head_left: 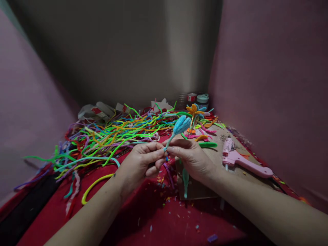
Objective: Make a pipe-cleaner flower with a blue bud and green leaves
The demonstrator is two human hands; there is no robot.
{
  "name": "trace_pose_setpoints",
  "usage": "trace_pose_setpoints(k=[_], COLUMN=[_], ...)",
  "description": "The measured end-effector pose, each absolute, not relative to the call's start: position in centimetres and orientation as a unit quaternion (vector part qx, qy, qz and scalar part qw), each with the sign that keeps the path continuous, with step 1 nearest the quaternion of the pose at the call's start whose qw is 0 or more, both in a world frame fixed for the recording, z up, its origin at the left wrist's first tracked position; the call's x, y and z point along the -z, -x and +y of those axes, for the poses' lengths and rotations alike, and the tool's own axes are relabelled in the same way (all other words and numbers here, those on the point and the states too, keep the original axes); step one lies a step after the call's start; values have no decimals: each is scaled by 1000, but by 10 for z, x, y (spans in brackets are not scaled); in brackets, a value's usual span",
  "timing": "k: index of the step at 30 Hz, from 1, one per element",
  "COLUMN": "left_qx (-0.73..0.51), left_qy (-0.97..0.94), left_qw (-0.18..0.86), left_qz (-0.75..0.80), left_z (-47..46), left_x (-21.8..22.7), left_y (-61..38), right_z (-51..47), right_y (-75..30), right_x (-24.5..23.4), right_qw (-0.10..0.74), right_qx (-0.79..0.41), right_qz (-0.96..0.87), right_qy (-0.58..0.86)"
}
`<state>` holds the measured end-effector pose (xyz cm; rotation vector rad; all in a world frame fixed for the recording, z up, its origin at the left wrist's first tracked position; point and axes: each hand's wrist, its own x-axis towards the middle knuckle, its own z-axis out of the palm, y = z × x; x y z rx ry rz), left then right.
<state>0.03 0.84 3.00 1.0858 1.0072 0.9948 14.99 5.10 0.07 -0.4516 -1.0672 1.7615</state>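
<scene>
A light blue pipe-cleaner flower bud (181,125) on a thin stem tilts up to the right between my hands. My left hand (147,159) pinches the lower end of the stem between thumb and fingers. From the other side, my right hand (192,157) closes its thumb and fingers on the same stem, close to its end. A green pipe-cleaner piece (185,182) lies below my right hand on a brown board (200,191). Behind the bud stands an orange pipe-cleaner flower (195,110).
A large heap of loose colored pipe cleaners (123,130) spreads over the red cloth (153,218) at the left and back. A pink glue gun (246,164) lies on the board at the right. A lidded jar (203,99) stands at the back, and small scraps litter the front.
</scene>
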Motion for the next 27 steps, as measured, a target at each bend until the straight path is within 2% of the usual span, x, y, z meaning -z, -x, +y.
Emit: trace_pose_setpoints(k=[4,9,13,18,20,23,27], left_qx=[-425,-435,-439,-418,-400,-397,-421], left_qy=[-446,-479,-597,-752,-783,-792,-776], left_qw=[678,635,452,90,-21,-71,-31], left_qz=[401,422,497,501,475,458,469], left_z=[8,7,7,5,5,6,6], left_x=[-29,-29,-27,-17,-12,-8,-9], left_y=[0,-5,-8,-8,-6,-5,-7], right_z=[51,50,50,50,50,50,51], right_y=[-152,-152,-151,-150,-150,-150,-152], right_x=[-5,-6,-4,1,3,2,-3], right_qw=[471,463,492,507,505,500,498], right_qx=[-753,-770,-745,-733,-723,-717,-723], right_qz=[-430,-404,-399,-392,-410,-423,-421], right_qy=[163,173,206,226,234,239,228])
